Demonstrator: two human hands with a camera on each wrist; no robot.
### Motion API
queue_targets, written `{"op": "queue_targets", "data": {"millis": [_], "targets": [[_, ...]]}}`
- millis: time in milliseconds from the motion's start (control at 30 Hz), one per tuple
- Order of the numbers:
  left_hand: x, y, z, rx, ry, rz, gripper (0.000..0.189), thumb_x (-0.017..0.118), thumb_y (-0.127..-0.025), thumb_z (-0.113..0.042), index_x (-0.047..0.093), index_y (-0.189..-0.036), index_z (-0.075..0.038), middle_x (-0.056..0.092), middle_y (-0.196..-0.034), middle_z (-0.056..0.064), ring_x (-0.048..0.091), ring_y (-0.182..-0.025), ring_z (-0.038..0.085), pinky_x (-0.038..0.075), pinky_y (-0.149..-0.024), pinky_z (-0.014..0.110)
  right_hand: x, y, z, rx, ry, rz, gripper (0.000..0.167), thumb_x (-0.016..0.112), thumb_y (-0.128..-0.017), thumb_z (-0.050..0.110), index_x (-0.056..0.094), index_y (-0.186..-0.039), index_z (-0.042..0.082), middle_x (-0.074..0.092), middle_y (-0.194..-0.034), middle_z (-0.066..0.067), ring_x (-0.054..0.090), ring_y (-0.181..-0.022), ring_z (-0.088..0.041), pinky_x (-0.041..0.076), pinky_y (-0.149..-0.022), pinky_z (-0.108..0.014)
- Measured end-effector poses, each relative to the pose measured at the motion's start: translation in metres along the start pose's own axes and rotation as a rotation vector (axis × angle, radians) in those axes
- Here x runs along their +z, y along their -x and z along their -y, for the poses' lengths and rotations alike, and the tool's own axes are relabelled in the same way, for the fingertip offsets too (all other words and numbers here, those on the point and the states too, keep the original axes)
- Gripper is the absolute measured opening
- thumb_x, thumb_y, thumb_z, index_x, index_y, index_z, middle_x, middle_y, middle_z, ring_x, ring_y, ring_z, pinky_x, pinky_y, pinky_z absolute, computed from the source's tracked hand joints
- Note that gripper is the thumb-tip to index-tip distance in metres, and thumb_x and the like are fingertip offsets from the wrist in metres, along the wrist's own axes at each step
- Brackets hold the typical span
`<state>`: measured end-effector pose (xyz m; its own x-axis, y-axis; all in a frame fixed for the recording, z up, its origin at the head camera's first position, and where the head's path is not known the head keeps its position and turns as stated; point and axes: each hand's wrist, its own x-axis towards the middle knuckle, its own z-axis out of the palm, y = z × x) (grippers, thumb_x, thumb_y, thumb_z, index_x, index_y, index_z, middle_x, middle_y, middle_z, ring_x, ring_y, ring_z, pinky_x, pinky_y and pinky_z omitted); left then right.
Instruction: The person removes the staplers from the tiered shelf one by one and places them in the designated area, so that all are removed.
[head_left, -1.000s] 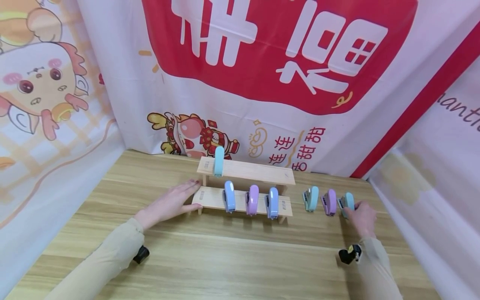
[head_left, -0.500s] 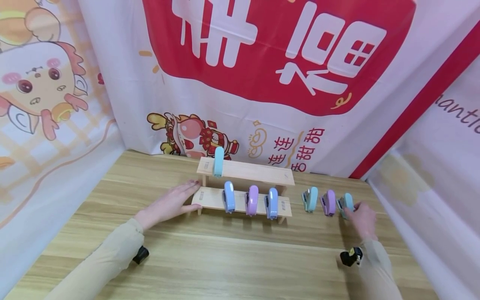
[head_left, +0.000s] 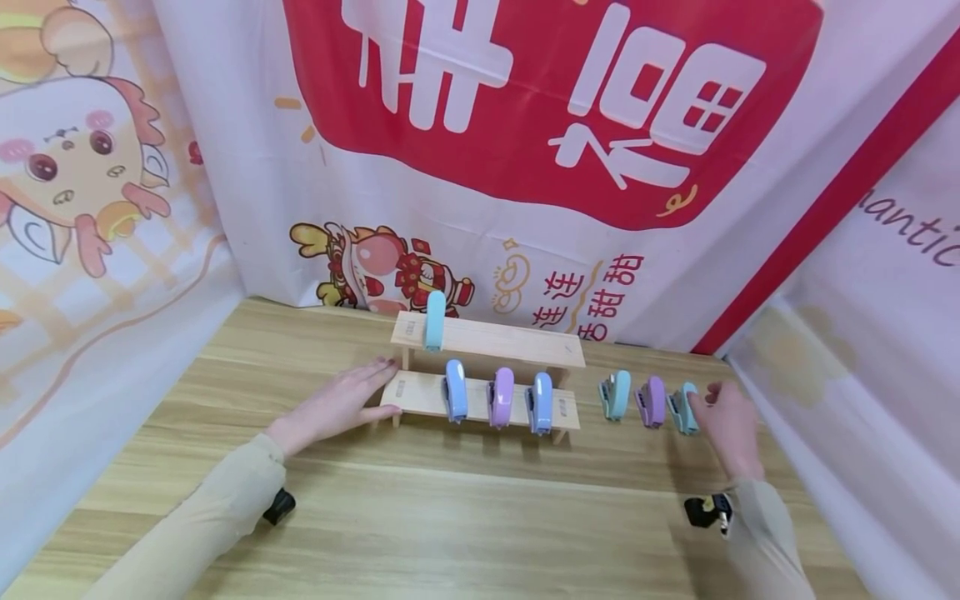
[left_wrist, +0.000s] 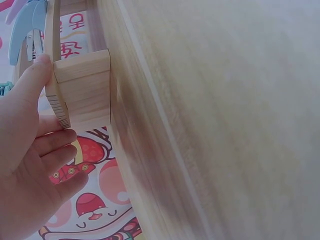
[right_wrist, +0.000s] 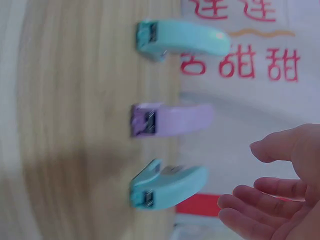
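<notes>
A two-step wooden shelf (head_left: 420,395) stands at the back of the table. My left hand (head_left: 341,406) touches its left end, thumb at the lower step's front corner and fingers along the side. One teal stapler (head_left: 434,321) stands on the upper step. The lower step bears a blue stapler (head_left: 455,391), a purple stapler (head_left: 501,397) and another blue stapler (head_left: 540,403). Right of the shelf, a teal stapler (head_left: 616,395), a purple stapler (head_left: 651,402) and a second teal stapler (right_wrist: 170,189) form a row. My right hand (head_left: 729,427) is beside this last one, fingers apart from it in the right wrist view.
The wood-grain tabletop (head_left: 465,525) stretches in front of the shelf. A printed white and red cloth (head_left: 480,183) hangs close behind it, with more cloth at both sides. Wrist cameras sit on both sleeves.
My right hand has come off the rightmost teal stapler and shifted slightly up and to the right, fingers parting. The left hand stays at the shelf; the head view has shifted a little.
</notes>
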<state>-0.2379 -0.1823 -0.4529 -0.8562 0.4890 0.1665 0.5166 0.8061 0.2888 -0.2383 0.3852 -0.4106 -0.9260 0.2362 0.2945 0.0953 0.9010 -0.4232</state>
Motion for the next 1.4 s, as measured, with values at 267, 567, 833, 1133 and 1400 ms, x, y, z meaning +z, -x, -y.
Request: {"op": "queue_targets", "data": {"millis": [267, 567, 833, 1133, 1400], "targets": [[0.0, 0.0, 0.001, 0.01, -0.008, -0.012, 0.079, 0.068, -0.091, -0.044, 0.04, -0.148, 0.003, 0.04, -0.153, 0.026, 0.042, -0.142, 0.042, 0.037, -0.115, 0.061, -0.009, 0.003, 0.044, -0.11, -0.018, -0.026, 0.039, 0.064, -0.092, 0.019, 0.058, -0.112, -0.014, 0.067, -0.103, -0.035, 0.065, -0.09, -0.044, 0.056, -0.08, -0.055], [0.001, 0.001, 0.001, -0.004, -0.013, 0.009, 0.081, 0.066, -0.092, -0.049, 0.038, -0.15, 0.001, 0.039, -0.155, 0.024, 0.04, -0.143, 0.04, 0.036, -0.117, 0.059, -0.007, 0.009, 0.094, -0.161, -0.048, 0.028, 0.04, 0.063, -0.094, 0.019, 0.056, -0.119, -0.011, 0.065, -0.11, -0.032, 0.066, -0.1, -0.044, 0.059, -0.083, -0.054], [0.001, 0.001, 0.001, -0.011, -0.006, 0.017, 0.082, 0.064, -0.093, -0.05, 0.037, -0.15, 0.001, 0.038, -0.155, 0.024, 0.039, -0.144, 0.041, 0.036, -0.117, 0.061, 0.003, 0.012, 0.139, -0.266, -0.044, 0.014, 0.03, 0.065, -0.093, 0.017, 0.058, -0.112, -0.004, 0.066, -0.105, -0.025, 0.067, -0.096, -0.039, 0.06, -0.082, -0.051], [0.002, 0.002, 0.001, -0.011, -0.008, 0.019, 0.081, 0.064, -0.093, -0.05, 0.038, -0.15, 0.001, 0.037, -0.156, 0.023, 0.039, -0.144, 0.04, 0.035, -0.118, 0.06, 0.015, 0.015, 0.184, -0.395, -0.079, 0.015, 0.032, 0.07, -0.092, 0.018, 0.06, -0.11, -0.005, 0.069, -0.101, -0.023, 0.069, -0.092, -0.037, 0.061, -0.079, -0.046], [0.002, 0.001, 0.001, -0.009, -0.009, 0.012, 0.081, 0.064, -0.093, -0.05, 0.038, -0.15, 0.001, 0.037, -0.156, 0.023, 0.039, -0.144, 0.04, 0.036, -0.117, 0.059, 0.024, 0.019, 0.223, -0.525, -0.149, 0.01, 0.032, 0.072, -0.09, 0.018, 0.061, -0.11, -0.005, 0.07, -0.098, -0.021, 0.072, -0.087, -0.034, 0.063, -0.076, -0.041]]}}
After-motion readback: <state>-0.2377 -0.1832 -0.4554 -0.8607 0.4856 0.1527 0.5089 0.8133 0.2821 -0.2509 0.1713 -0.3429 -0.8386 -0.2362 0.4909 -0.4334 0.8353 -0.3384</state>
